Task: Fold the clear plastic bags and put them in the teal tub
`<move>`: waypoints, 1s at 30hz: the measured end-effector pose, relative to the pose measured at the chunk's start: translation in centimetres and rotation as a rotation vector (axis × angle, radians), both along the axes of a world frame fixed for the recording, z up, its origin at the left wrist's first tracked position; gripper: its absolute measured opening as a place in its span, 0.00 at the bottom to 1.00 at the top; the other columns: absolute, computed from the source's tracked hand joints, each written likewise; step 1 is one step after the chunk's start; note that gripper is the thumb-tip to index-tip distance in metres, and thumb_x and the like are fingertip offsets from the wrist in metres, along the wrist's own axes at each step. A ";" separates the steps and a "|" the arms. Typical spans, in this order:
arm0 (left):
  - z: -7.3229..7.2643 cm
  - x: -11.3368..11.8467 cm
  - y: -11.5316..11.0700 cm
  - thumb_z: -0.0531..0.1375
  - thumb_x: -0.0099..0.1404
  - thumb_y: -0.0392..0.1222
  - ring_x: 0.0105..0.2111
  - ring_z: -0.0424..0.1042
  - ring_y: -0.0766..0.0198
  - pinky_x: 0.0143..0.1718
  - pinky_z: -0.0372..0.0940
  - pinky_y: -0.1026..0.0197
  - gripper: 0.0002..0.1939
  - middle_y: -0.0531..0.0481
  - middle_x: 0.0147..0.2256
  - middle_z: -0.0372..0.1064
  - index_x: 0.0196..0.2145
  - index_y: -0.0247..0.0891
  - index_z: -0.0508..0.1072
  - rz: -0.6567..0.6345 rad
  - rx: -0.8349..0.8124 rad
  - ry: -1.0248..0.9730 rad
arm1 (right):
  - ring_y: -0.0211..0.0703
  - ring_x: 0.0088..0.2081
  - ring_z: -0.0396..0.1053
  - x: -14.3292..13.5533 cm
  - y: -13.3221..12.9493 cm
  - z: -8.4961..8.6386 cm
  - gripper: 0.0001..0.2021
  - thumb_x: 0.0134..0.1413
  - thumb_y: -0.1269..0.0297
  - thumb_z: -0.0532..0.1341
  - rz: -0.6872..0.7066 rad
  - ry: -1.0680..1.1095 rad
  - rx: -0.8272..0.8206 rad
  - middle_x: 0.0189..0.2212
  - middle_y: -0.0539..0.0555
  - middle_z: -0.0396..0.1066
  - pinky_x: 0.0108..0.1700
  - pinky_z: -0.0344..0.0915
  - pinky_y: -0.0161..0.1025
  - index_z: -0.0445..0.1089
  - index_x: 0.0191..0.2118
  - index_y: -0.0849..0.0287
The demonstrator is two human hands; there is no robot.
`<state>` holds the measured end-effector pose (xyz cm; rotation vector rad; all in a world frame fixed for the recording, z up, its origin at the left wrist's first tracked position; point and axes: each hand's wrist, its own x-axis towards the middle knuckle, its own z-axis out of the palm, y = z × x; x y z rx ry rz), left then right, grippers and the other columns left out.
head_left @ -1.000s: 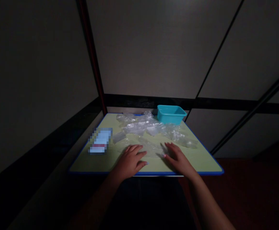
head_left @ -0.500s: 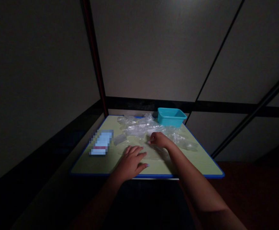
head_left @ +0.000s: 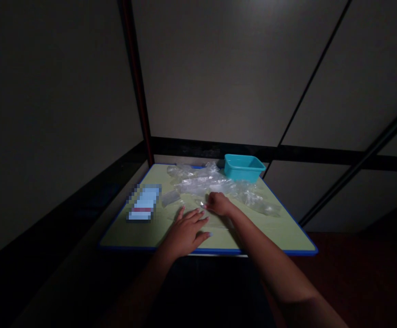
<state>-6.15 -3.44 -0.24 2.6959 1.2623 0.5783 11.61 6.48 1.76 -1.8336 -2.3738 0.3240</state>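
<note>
My left hand (head_left: 187,230) lies flat with spread fingers near the table's front edge, palm down on a thin clear plastic bag (head_left: 217,223). Just beyond its fingertips, my right hand (head_left: 219,203) is closed in a pinch on the see-through film of that bag. A shiny fold shows beside the pinching fingers, while the exact grip is partly hidden by the hand. Behind both hands, a heap of crumpled clear plastic bags (head_left: 198,184) spreads across the table.
The pale green table (head_left: 126,237) has a blue rim. A teal plastic basket (head_left: 244,172) stands at the back right. On the left lies a blurred-out, bright rectangular object (head_left: 145,202). Panelled walls rise behind and to the left.
My right hand has shifted left and slightly nearer to me, toward my left fingers. The film raised under my right wrist now lies flatter. The left hand has stayed almost in place.
</note>
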 end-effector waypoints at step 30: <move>0.3 0.1 -0.2 0.50 0.69 0.55 0.61 0.55 0.54 0.62 0.38 0.40 0.23 0.45 0.60 0.59 0.58 0.47 0.64 0.003 -0.041 0.018 | 0.34 0.24 0.63 1.4 1.1 -1.0 0.09 0.44 0.66 0.64 0.026 0.496 -0.139 0.21 0.48 0.69 0.26 0.58 0.30 0.71 0.34 0.64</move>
